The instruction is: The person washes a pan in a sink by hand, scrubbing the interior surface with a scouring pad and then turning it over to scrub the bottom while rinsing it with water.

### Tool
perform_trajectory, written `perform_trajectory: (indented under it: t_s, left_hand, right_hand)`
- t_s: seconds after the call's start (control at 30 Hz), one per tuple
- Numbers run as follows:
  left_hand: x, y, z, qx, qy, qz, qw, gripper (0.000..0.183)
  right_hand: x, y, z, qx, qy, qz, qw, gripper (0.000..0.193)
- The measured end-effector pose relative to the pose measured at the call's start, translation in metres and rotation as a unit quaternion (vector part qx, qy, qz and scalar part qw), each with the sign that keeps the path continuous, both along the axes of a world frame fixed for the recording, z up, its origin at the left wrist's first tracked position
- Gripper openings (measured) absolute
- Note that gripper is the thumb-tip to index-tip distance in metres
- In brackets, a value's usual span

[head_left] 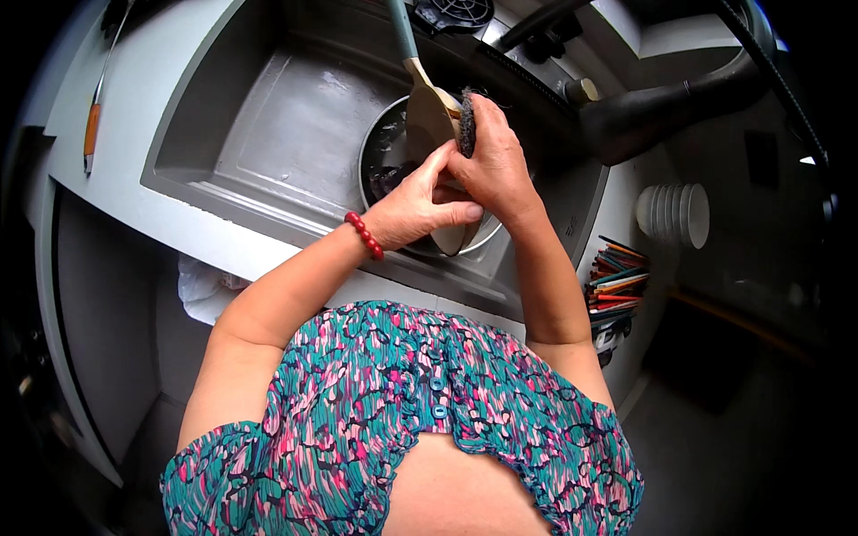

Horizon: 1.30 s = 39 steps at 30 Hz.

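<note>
Both hands meet over a round metal pot (365, 170) standing in the sink. My right hand (497, 165) is closed around a dark grey scouring pad (467, 127). Next to it my left hand (413, 204), with a red bead bracelet at the wrist, is closed, thumb stretched across toward the right hand. A pale tan, rounded piece (454, 238) shows below the left thumb; its kind is hidden by my hands. Just beyond my fingers, a spatula (429, 112) with a teal handle leans in the pot, its broad tan head down. Dark stuff lies inside the pot.
The grey sink (268, 161) is set in a white countertop (112, 147). An orange-handled utensil (92, 134) lies at the far left. To the right stand stacked white bowls (675, 214) and a bundle of chopsticks (618, 277). A dark faucet (670, 112) reaches in from the upper right.
</note>
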State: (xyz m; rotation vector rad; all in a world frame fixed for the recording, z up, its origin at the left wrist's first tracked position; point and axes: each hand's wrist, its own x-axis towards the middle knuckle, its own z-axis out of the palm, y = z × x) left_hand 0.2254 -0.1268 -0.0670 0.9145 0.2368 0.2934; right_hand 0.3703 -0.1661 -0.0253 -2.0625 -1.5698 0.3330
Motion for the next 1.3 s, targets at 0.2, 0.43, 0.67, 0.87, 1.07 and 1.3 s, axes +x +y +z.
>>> perform_trajectory:
  t_s: [0.2, 0.43, 0.67, 0.87, 1.07, 1.3]
  left_hand:
    - [0.012, -0.032, -0.014, 0.076, 0.100, 0.113, 0.986, 0.049]
    - [0.008, -0.037, -0.025, 0.233, 0.160, 0.156, 0.946, 0.045]
    - [0.021, -0.043, -0.016, 0.265, 0.154, 0.164, 0.937, 0.048]
    - [0.032, -0.054, -0.038, 0.313, 0.080, 0.237, 0.916, 0.041]
    - [0.012, -0.048, -0.042, 0.341, 0.131, 0.162, 0.917, 0.053]
    - [0.011, -0.045, -0.040, 0.398, 0.102, 0.141, 0.901, 0.050]
  right_hand:
    - [0.004, 0.002, -0.006, -0.009, 0.033, 0.048, 0.998, 0.072]
    - [0.012, -0.003, 0.004, 0.003, 0.247, 0.007, 0.969, 0.051]
    - [0.010, -0.006, -0.006, 0.106, 0.108, 0.041, 0.988, 0.038]
    - [-0.005, -0.009, 0.004, 0.073, -0.030, 0.154, 0.985, 0.052]
    - [-0.004, -0.030, 0.017, 0.026, -0.105, 0.284, 0.953, 0.060]
    - [-0.025, -0.013, 0.010, 0.023, -0.241, 0.254, 0.936, 0.051]
